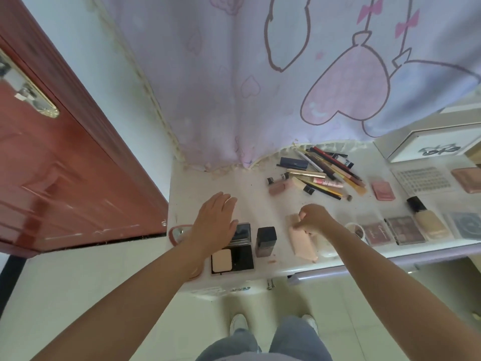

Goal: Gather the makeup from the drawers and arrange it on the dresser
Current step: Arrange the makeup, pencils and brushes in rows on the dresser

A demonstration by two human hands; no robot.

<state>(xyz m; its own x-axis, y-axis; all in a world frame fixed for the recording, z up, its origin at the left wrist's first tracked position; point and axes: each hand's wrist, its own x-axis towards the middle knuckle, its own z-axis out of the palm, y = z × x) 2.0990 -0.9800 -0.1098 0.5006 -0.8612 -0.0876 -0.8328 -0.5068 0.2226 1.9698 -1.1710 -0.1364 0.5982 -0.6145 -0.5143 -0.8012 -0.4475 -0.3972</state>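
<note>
Left hand flat, fingers straight, holding nothing, over open compact. Right hand curled, pinching pink tube at its 3 o'clock on dresser.

The left hand is covering the top of the open compact and most of a pink hand mirror. The right hand is hiding the pink tube's upper end. The frame's right edge is cutting off a rose-gold palette.
</note>
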